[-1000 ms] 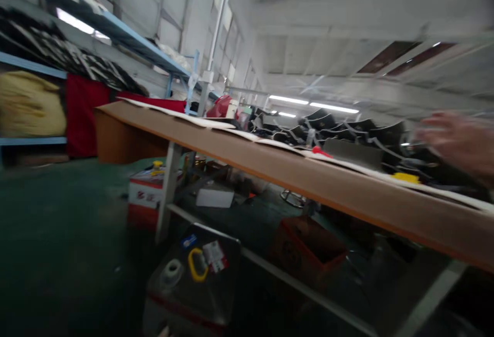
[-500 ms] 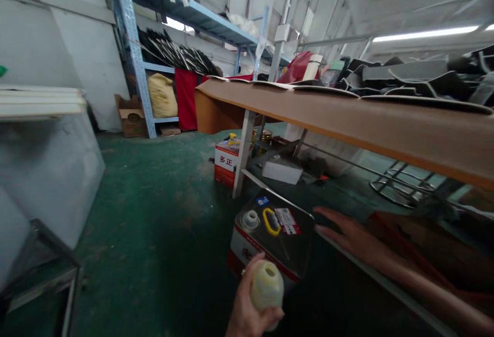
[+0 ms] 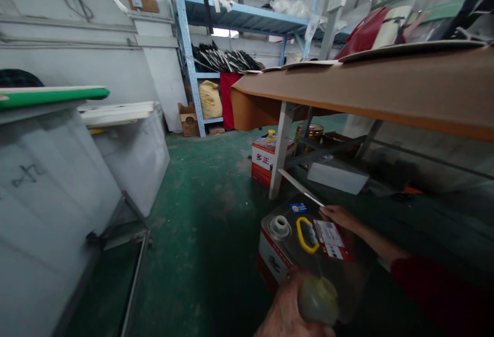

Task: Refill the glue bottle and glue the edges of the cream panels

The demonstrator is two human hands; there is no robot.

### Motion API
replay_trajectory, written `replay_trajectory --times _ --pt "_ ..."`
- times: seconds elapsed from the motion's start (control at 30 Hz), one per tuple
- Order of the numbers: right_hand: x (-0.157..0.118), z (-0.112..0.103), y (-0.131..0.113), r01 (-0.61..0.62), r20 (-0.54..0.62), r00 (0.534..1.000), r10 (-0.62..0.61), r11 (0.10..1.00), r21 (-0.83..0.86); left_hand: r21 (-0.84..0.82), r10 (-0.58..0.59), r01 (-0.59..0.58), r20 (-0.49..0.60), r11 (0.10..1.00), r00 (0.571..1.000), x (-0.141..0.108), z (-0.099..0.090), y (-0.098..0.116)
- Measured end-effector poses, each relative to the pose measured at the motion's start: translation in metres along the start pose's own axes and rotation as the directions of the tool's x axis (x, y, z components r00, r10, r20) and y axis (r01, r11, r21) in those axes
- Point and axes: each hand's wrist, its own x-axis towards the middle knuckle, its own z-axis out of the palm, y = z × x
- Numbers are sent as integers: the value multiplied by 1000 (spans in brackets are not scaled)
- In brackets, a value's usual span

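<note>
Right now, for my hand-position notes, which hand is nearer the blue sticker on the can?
Right. The right hand is right of the blue sticker, at the far edge of the can; the left hand, holding a bottle, is farther, on the near side.

The green floor [image 3: 193, 213] darkens toward the bottom, the back wall [image 3: 88, 67] looks brighter, and the bottle [image 3: 318, 303] blurs.

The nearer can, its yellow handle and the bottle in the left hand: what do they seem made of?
Nearer can: likely sheet metal, grey top with soft sheen. Yellow handle: probably moulded plastic, evenly coloured. Bottle: perhaps plastic, cloudy and yellowish, though blurred.
</note>
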Motion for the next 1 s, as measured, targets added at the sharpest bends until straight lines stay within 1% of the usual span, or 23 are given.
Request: replay_trajectory --times 0.1,0.17,0.3,0.43,0.6,0.67,0.73,0.87,0.93,1.0 --pt "8 4 11 2 124 992 -3 1000 5 14 -40 40 -10 999 999 -5 0 8" --pt "9 5 16 0 150 989 0 1000 -2 18 -61 62 -17 998 998 -8 0 11" --pt "10 8 21 -8 155 988 10 1000 -17 26 -72 73 -32 997 997 -12 -5 17" --pt "9 11 22 -33 146 989 39 999 -37 28 -70 71 -25 997 997 -15 -12 21" --pt "1 11 11 -46 119 992 51 998 -45 37 -56 57 -21 998 998 -23 -20 16" --pt "-4 11 2 -41 109 993 45 998 -42 39 -41 41 5 998 999 -25 -23 8" --pt "-9 10 -8 -37 99 994 41 999 -38 38 -6 5 35 999 999 -24 -26 -6" --pt "-24 11 -29 -28 66 997 31 999 -38 31 61 -63 74 997 995 -18 -26 -45" --pt "-34 13 -41 -13 58 998 16 999 -44 39 45 -49 97 998 994 -18 -24 -67" --pt "-45 14 -55 18 61 998 -15 999 -47 54 7 -12 91 998 996 -23 -23 -85"
